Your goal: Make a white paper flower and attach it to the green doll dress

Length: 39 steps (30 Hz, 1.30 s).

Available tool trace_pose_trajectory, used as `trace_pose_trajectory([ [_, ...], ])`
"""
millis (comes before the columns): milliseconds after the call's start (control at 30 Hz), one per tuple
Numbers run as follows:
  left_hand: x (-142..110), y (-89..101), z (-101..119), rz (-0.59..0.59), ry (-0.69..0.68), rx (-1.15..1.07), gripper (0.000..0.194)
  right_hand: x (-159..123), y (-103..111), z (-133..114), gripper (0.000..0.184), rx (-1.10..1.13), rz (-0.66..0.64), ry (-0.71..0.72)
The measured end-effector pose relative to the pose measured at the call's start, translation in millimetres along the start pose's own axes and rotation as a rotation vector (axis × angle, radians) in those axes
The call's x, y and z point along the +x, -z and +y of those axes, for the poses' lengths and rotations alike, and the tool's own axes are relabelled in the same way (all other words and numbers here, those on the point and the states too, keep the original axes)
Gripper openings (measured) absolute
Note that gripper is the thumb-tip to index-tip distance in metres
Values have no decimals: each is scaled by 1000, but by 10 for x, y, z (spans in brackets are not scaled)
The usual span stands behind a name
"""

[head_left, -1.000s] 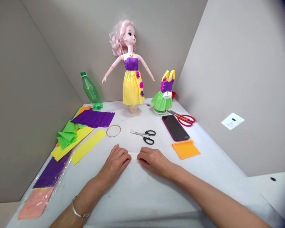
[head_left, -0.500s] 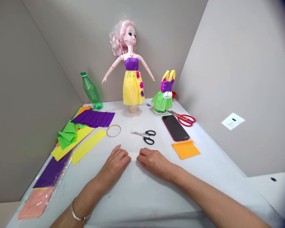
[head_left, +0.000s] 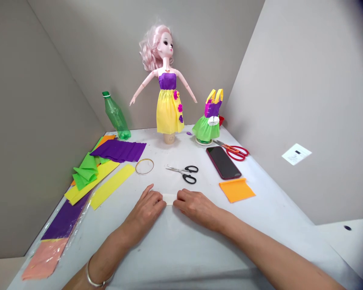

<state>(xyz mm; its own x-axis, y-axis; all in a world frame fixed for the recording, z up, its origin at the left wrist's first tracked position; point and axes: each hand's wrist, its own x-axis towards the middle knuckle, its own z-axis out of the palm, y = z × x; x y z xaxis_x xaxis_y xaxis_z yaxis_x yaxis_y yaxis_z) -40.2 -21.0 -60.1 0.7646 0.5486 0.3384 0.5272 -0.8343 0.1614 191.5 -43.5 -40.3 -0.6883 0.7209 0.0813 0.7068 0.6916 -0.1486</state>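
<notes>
A small white strip [head_left: 169,199], perhaps paper, lies on the table between my two hands. My left hand [head_left: 148,207] pinches its left end, thumb against curled fingers, with the index finger lifted a little. At the other end my right hand [head_left: 195,204] is closed on the strip, its knuckles up and fingertips bent under. How far the strip runs beneath the fingers is hidden. Just beyond my hands lie small black-handled scissors [head_left: 183,171], slightly spread. To their left rests a thin gold ring-shaped bangle [head_left: 144,166].
At the back stands a doll [head_left: 170,110], with a green bottle [head_left: 116,114] left and a small dress [head_left: 206,127] right. Rightward lie a phone [head_left: 224,162], red-handled scissors [head_left: 236,152] and an orange piece [head_left: 237,190]. Purple cloth [head_left: 121,150], yellow strips [head_left: 112,187] and plastic-wrapped sheets [head_left: 65,219] are leftward.
Both hands have shifted very slightly and keep their hold on the white strip. The other things on the table stay as they were.
</notes>
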Motion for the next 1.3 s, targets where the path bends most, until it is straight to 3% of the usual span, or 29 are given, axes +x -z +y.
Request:
trace_pose_trajectory([
  [433, 25, 52, 38, -25, -46, 39, 26, -1, 32, 3, 17, -15, -19, 28],
  [967, -65, 20, 94, 82, -24, -44, 27, -66, 237, 66, 15, 97, -53, -23],
  [1133, -117, 76, 98, 27, -30, 8, 31, -77, 197, 88, 14, 128, -13, -65],
  [1300, -16, 125, 94, -24, -35, 24, 28, -69, 187, 97, 17, 164, -6, -67],
])
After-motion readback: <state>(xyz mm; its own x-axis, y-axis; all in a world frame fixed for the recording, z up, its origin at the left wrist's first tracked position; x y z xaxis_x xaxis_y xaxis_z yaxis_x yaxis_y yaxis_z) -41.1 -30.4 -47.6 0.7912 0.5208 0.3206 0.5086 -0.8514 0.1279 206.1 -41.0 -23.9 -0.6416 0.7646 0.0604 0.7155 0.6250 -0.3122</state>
